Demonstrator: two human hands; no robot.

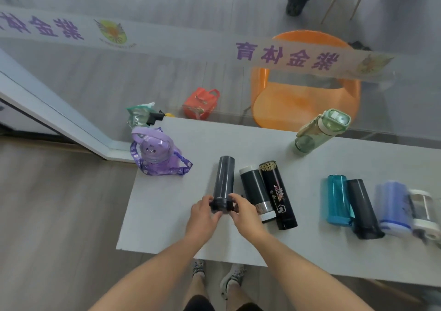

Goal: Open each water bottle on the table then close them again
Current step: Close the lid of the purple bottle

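Both forearms reach in from the bottom edge, w/ my knees and sneakers (232,278) showing under them on the wood floor. Left hand (202,215) and right hand (243,211) are curled around the near end of the dark grey bottle (223,182), 1 on each side, fingers closed on its black cap (220,205). That bottle lies flat on the white tabletop (167,203), base pointing away from me, body smooth and matte, cap end wider w/ a stubby piece sticking out on the right. Can't tell whether the cap is screwed tight or loose, since my fingers cover most of it.

Just right of it lie 2 more: a dark green flask (255,191) w/ white and steel ends, and a black flask (278,194) w/ gold trim and a printed pattern, touching side by side. Far left stands a purple bottle (155,153) w/ a strap looped round it. At the back edge a green clear bottle (319,129) stands upright.

On the right, 4 bottles lie in a row: a teal bottle (337,198), a black bottle (364,208), a blue-and-white bottle (393,208), and a clear one (423,213) w/ a white end. The last 2 are smeared by blur, details unreadable, and the clear one is partly cut off by the frame edge.
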